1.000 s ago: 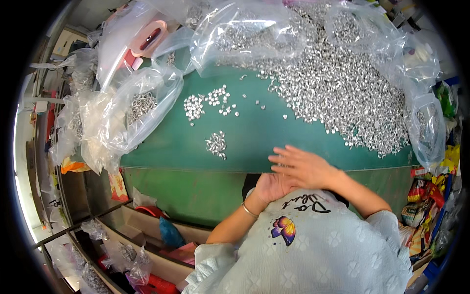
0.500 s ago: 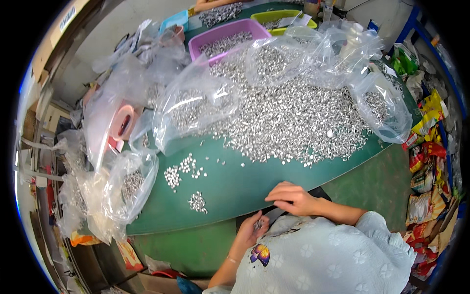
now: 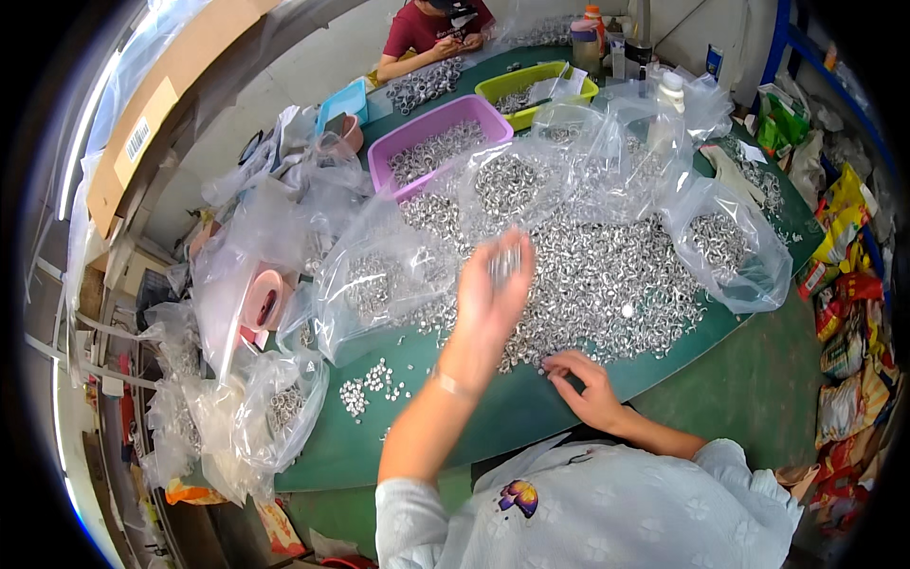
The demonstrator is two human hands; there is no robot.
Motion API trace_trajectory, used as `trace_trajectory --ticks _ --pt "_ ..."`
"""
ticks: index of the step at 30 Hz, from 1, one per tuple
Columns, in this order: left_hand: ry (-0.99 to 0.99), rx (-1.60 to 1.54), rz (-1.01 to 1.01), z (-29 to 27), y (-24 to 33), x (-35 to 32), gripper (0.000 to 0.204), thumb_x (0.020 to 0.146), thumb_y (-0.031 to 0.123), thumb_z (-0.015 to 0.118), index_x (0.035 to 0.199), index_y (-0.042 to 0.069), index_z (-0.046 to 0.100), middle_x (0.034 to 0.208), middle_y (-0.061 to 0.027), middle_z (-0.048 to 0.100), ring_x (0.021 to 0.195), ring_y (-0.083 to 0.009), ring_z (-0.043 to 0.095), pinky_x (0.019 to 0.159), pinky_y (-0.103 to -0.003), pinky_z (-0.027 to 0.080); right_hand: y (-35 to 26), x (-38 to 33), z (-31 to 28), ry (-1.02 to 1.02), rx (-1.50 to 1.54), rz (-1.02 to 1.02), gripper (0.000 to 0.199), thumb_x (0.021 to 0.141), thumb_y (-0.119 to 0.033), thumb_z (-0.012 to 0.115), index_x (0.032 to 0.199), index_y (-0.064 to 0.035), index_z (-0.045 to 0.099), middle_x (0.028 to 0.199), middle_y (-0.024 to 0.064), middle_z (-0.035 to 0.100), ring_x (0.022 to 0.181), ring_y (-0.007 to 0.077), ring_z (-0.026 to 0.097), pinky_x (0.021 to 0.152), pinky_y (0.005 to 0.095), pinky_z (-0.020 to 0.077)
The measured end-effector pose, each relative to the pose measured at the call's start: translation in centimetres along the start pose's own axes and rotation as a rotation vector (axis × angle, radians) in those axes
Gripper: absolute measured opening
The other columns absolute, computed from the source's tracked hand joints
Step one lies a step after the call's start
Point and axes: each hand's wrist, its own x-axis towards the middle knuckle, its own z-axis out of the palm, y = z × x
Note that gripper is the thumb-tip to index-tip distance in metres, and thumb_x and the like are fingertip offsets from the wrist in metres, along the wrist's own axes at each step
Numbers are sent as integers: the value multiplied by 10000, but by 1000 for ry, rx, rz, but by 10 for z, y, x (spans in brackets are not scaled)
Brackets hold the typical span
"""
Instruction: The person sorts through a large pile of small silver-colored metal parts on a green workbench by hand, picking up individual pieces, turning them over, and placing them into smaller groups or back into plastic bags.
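Head cam has your left hand [image 3: 493,284] raised over the green table [image 3: 531,408], fingers pinched together on a small bunch of silver metal rings [image 3: 504,262], though it's a bit blurred. Your right hand [image 3: 590,387] sits down at the near edge of the big heap of rings [image 3: 607,275], fingers curled and touching the pieces there, can't tell if it's actually gripping any. Clear plastic bags [image 3: 730,242] of the same rings crowd around the heap, and a purple tray [image 3: 438,137] sits behind it.

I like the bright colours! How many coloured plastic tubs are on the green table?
3: a purple tub in the middle, a lime-green tub behind it, a blue tub to its left. The clear bags may hide more.
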Motion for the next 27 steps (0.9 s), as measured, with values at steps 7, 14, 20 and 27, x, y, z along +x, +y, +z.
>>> trace_trajectory --ticks 7,14,20,27 --pt "67 938 474 69 22 81 393 897 141 438 1266 5 435 1220 -124 461 1134 -263 426 1025 -559 305 7 85 -40 106 90 117 698 875 -92 619 1435 -3 211 1276 160 458 936 167 560 804 294 477" --pt "360 1891 1700 43 6 49 472 795 80 709 1196 -53 500 1174 -217 448 1095 -330 484 936 -410 392 10 237 -51 312 -481 62 659 836 -147 679 1356 40 319 1238 243 478 1068 336 560 815 408 491" --pt "-74 1143 496 -8 82 108 355 925 55 526 1252 -58 446 1091 -177 557 1009 -302 570 967 -452 441 41 289 -61 293 -7 230 237 914 -154 581 1030 51 546 945 176 621 879 316 643 742 435 528" --pt "-179 31 58 -30 103 140 395 855 -44 391 1239 45 413 819 -103 541 654 -204 521 636 -344 482 78 306 -68 234 1540 929 147 921 -49 432 801 4 501 665 64 488 466 146 438 389 250 375"
